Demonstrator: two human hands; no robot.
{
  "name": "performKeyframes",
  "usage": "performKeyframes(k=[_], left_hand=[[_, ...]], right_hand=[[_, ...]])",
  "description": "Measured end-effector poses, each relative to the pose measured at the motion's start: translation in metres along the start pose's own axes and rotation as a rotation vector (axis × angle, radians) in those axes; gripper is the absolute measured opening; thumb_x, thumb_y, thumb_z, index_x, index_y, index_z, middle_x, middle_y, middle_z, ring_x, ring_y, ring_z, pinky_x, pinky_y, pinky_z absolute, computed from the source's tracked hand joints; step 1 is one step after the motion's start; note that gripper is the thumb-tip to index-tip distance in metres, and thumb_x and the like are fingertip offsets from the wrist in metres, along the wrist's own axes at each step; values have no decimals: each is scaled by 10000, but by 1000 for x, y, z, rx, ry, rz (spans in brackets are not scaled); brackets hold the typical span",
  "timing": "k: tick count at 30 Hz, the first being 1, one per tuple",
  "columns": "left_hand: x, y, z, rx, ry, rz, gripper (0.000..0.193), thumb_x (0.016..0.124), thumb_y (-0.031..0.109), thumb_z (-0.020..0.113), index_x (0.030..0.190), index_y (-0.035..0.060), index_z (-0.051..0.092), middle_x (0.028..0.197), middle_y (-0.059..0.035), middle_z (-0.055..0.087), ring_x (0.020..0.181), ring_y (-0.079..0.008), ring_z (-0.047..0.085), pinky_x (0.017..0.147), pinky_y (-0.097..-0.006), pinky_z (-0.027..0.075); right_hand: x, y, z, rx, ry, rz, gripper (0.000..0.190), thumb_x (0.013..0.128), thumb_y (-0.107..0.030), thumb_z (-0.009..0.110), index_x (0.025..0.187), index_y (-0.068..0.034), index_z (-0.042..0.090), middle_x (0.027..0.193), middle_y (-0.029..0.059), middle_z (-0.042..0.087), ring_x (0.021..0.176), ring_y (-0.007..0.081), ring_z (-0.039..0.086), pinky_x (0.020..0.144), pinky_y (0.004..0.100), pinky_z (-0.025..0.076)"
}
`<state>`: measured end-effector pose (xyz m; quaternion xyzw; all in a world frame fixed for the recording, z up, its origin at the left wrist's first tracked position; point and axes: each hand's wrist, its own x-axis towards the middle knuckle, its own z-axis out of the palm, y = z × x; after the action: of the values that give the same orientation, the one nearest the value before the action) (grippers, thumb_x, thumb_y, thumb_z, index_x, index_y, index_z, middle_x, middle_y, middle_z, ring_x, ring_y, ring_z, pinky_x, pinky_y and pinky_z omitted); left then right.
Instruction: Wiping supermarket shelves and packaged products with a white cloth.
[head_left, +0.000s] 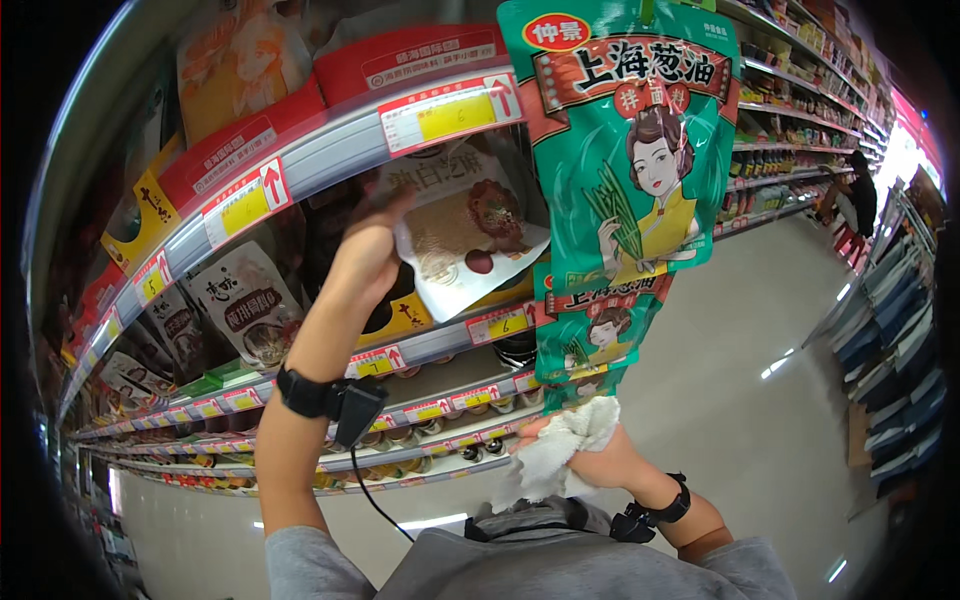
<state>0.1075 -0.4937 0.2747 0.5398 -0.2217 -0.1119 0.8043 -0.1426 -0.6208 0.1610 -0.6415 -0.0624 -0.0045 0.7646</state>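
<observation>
My left hand (373, 244) reaches into an upper shelf and grips the left edge of a white-and-tan food pouch (457, 225). A picture of a dish is printed on the pouch, which tilts outward over the shelf edge. The fingertips are partly hidden and blurred. Lower down, near my body, my right hand (609, 459) is closed around a crumpled white cloth (574, 435). Between the shelf and the aisle hang green seasoning pouches (637, 157), one below another, close to the right side of the tan pouch.
White pouches (247, 304) stand further left on the same shelf. Price labels (450, 116) line the curved shelf edge (322, 157). Lower shelves hold jars (405, 435). Across the aisle floor (720, 337) hang folded trousers (885, 360); a person (859, 195) sits far back.
</observation>
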Motion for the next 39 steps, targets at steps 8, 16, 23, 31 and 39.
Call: performKeyframes(k=[8, 16, 23, 31, 39], left_hand=[[32, -22, 27, 441, 61, 203, 428, 790, 143, 553, 1178, 34, 410, 1000, -89, 522, 888, -133, 474, 737, -266, 382], [69, -43, 5, 756, 152, 236, 374, 781, 174, 547, 1086, -5, 426, 807, -119, 558, 608, -218, 540, 588, -329, 440], [61, -43, 1, 1385, 96, 565, 533, 736, 261, 577, 1166, 13, 383, 1117, -231, 435, 1072, -375, 384, 893, -430, 296], [43, -40, 14, 1476, 116, 538, 609, 676, 99, 589, 1215, 7, 320, 1192, -256, 349, 1138, -377, 326, 926, -452, 279], [31, -41, 15, 1550, 175, 730, 677, 645, 13, 549, 1248, -28, 244, 1271, -248, 230, 1207, -404, 184, 1007, -442, 180]], right_hand=[[-8, -15, -37, 80, -28, 5, 273, 746, 0, 538, 1018, -3, 560, 1003, 83, 595, 928, 149, 561, 826, 281, 425], [5, -19, -44, 71, -129, -70, 228, 775, 28, 525, 1001, 0, 533, 909, 180, 606, 865, 249, 591, 749, 345, 479], [6, -22, -44, 189, -191, -61, 261, 770, -10, 554, 1027, 5, 510, 900, 201, 595, 848, 306, 593, 731, 392, 484], [7, -23, -45, 166, -112, -76, 230, 776, -50, 555, 985, 29, 502, 853, 213, 601, 810, 330, 600, 711, 428, 491], [11, -19, -42, 160, -180, -52, 241, 783, -71, 556, 1000, 17, 498, 845, 222, 598, 807, 334, 600, 701, 426, 492]])
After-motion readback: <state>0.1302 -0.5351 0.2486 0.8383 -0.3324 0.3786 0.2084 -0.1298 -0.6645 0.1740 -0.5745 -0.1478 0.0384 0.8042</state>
